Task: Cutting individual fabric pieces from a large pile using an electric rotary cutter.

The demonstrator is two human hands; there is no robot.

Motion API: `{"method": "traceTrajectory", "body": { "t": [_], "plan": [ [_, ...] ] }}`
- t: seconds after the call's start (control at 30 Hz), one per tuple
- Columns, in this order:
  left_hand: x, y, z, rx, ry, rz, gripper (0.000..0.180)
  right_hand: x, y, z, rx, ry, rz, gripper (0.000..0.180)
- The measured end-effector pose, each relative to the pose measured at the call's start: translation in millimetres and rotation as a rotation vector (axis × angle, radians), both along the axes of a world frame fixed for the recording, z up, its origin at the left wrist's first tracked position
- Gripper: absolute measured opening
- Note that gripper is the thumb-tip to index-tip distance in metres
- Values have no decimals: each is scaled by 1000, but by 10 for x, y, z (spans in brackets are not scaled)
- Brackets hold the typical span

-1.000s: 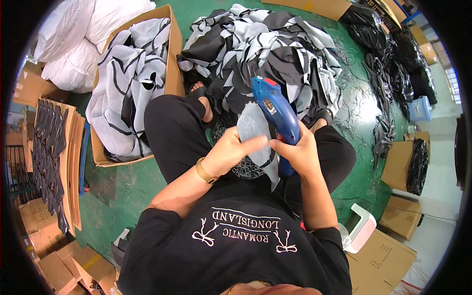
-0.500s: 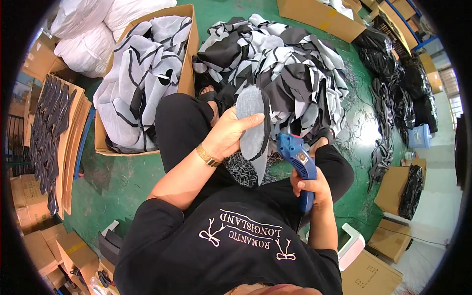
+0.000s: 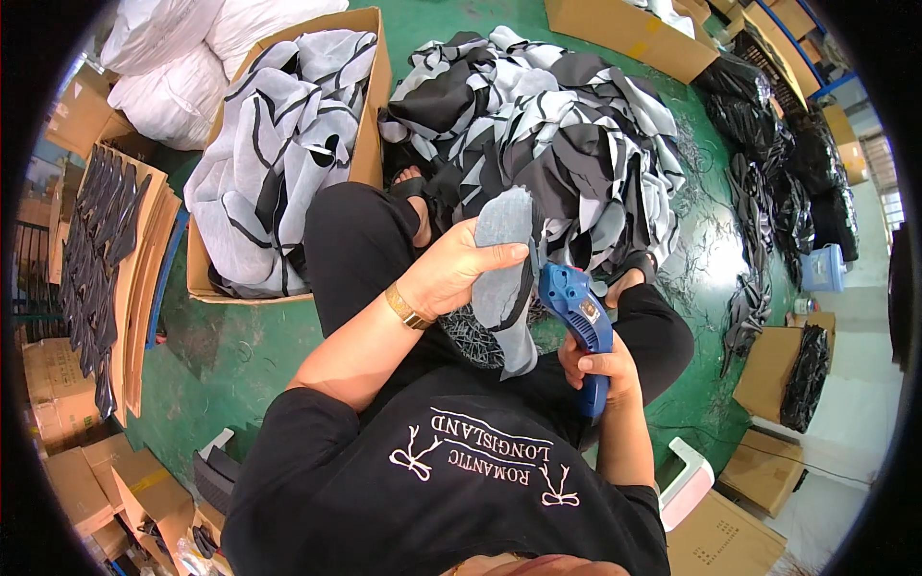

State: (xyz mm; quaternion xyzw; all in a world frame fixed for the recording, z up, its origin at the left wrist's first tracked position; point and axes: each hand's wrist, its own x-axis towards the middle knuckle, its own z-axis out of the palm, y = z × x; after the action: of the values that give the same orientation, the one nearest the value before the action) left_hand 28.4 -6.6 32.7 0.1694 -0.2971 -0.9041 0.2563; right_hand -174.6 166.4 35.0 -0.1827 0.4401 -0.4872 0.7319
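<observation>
My left hand (image 3: 455, 270) grips a long grey fabric piece (image 3: 501, 219) with a dark edge, thumb on top and fingers underneath. The piece is sole-shaped at its upper part, and its narrow lower end hangs curled over my lap. In my right hand (image 3: 612, 365) is a blue cordless cutter (image 3: 584, 312) that looks like electric scissors, my fingers wrapped around its handle. Its head lies right beside the dark right edge of the fabric. Whether the blades touch the fabric cannot be made out.
Beyond my feet lies a big heap of grey and black fabric pieces (image 3: 567, 144). A cardboard box (image 3: 382, 106) full of similar pieces stands at the left. Thin trimmings (image 3: 471, 336) lie between my legs. Black bags (image 3: 735, 106) line the right side.
The fabric piece has shifted a little downward, and its lower tip now bends and curls. The cutter has moved slightly left, closer against the fabric's edge.
</observation>
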Motion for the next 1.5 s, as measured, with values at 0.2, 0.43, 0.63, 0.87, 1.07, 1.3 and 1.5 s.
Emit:
{"method": "traceTrajectory", "body": {
  "t": [0.2,0.43,0.63,0.87,1.07,1.3,1.5],
  "plan": [
    [-21,58,13,-74,-28,4,38,58,-82,-15,-31,-117,-56,35],
    [8,-10,19,-15,-19,33,29,-5,-158,9,-103,-146,-139,37],
    [-39,-77,22,-56,-83,115,24,-42,-53,-8,-67,-95,-67,37],
    [-74,-124,36,-68,-40,172,30,-58,42,-44,-25,-72,-15,35],
    [-90,-118,-20,-7,13,56,30,-65,37,-70,-12,-34,36,37],
    [-112,-79,-8,-60,13,36,31,-65,40,-54,0,-9,28,37],
    [-116,-35,31,-106,-12,36,35,0,30,-80,-18,-129,10,35]
  ]
}}
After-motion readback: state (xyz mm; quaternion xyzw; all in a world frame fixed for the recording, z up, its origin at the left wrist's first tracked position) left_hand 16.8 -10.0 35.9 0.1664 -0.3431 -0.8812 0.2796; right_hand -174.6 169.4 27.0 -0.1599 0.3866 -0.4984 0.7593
